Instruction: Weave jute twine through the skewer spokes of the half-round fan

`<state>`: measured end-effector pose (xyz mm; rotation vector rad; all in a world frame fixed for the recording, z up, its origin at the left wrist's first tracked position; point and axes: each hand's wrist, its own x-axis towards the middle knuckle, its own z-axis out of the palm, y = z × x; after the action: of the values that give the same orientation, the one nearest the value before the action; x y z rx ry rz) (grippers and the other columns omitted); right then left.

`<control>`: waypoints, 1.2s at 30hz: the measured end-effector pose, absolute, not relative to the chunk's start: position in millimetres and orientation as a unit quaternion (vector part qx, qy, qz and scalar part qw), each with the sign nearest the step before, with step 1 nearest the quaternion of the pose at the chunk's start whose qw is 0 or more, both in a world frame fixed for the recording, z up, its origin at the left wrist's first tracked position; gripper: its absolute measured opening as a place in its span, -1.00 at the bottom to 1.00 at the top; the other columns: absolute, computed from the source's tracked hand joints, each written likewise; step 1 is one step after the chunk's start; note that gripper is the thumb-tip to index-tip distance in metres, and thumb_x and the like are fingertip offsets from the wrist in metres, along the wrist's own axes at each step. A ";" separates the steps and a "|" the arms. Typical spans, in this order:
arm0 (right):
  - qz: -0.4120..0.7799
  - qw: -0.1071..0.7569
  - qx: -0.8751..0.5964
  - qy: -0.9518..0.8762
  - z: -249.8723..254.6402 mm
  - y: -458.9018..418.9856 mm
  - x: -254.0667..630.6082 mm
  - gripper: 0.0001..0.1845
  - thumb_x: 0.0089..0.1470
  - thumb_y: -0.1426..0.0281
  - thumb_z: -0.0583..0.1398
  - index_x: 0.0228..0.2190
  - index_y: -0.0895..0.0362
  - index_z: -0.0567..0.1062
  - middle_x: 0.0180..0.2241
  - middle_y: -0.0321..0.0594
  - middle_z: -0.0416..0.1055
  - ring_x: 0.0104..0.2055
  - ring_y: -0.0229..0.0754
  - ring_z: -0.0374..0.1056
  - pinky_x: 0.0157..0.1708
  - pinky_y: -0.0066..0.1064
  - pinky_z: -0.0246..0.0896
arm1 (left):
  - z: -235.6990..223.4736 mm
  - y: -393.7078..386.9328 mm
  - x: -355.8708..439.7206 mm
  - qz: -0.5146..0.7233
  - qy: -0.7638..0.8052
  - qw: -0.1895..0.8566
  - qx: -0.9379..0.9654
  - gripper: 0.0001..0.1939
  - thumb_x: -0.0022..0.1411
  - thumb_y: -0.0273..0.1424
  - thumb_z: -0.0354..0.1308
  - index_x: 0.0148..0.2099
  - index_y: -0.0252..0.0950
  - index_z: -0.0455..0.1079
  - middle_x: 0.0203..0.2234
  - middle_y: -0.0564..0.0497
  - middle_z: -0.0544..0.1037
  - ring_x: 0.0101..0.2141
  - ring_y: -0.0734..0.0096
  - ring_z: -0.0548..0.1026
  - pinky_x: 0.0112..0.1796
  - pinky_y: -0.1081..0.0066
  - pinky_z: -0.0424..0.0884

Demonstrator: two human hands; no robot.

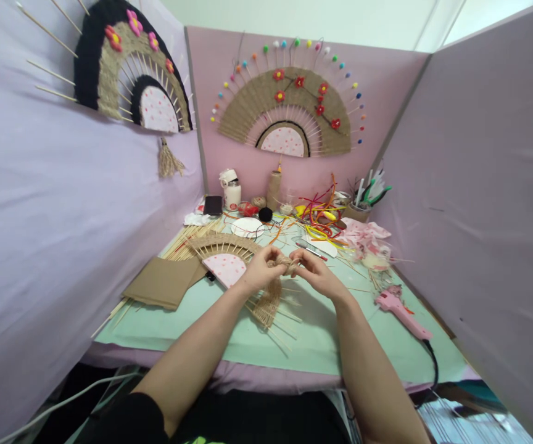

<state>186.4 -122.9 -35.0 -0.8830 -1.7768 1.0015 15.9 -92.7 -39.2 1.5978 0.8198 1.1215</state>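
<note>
Between my two hands is a small bundle of tan jute twine (pixel 288 265), pinched from both sides above the table. My left hand (pixel 266 265) has its fingers closed on the bundle's left end. On the other end, my right hand (pixel 310 266) grips with thumb and fingertips. Beneath the hands lies a half-round fan (pixel 266 306) of woven twine on thin wooden sticks, partly hidden by my left hand and forearm. At its centre is a white half-disc with pink dots (pixel 224 269).
Folded brown cardboard (pixel 160 282) and bundled sticks (pixel 181 242) lie left. A pink glue gun (pixel 405 314) rests right, its cord over the edge. Behind stand a white bottle (pixel 232 194), a twine cone (pixel 274 190) and coloured pipe cleaners (pixel 319 209). A finished fan (pixel 289 98) hangs behind.
</note>
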 end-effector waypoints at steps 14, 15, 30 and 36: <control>0.413 0.508 -0.396 -0.644 -35.9 -122.3 179.9 -0.83 -0.06 0.30 0.22 -0.44 0.11 0.35 -0.48 -0.31 0.32 -0.46 -0.28 0.26 -0.47 -0.41 0.22 | -38.1 -89.7 9.5 0.453 0.228 0.761 0.404 -0.60 -0.14 -0.25 0.37 -0.26 -0.28 0.35 -0.38 0.05 0.45 -0.38 0.54 0.41 -0.37 0.51 0.36; 0.413 0.517 -0.401 -0.634 -36.1 -121.8 180.4 -0.82 -0.06 0.29 0.22 -0.45 0.11 0.34 -0.50 -0.32 0.32 -0.48 -0.29 0.26 -0.47 -0.40 0.22 | -38.7 -88.6 9.1 0.457 0.228 0.768 0.385 -0.62 -0.13 -0.28 0.37 -0.28 -0.29 0.35 -0.38 0.05 0.45 -0.40 0.55 0.41 -0.38 0.52 0.37; 0.026 0.675 -0.612 -0.411 -45.6 -104.6 237.7 -0.80 -0.11 0.41 0.08 -0.33 0.15 0.33 -0.31 -0.11 0.33 -0.24 -0.11 0.28 -0.21 -0.22 0.21 | -42.6 -75.3 8.5 0.501 0.265 0.779 0.267 -0.81 0.18 -0.34 0.08 -0.23 -0.38 0.35 -0.33 -0.11 0.51 -0.31 0.44 0.49 -0.26 0.44 0.47; 0.008 0.313 -0.738 -0.597 -71.3 -110.5 245.4 -0.61 -0.20 0.46 0.17 -0.21 0.15 0.41 -0.19 0.05 0.32 -0.07 0.12 0.22 -0.09 -0.08 0.07 | -40.8 -79.8 8.7 0.504 0.235 0.783 0.280 -0.74 0.08 -0.52 0.03 -0.13 -0.34 0.35 -0.31 -0.09 0.51 -0.30 0.43 0.49 -0.08 0.26 0.38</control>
<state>245.4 -110.5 -71.3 -1.9471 -1.5753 0.0222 8.7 -79.8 -40.8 0.6052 0.5064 1.0879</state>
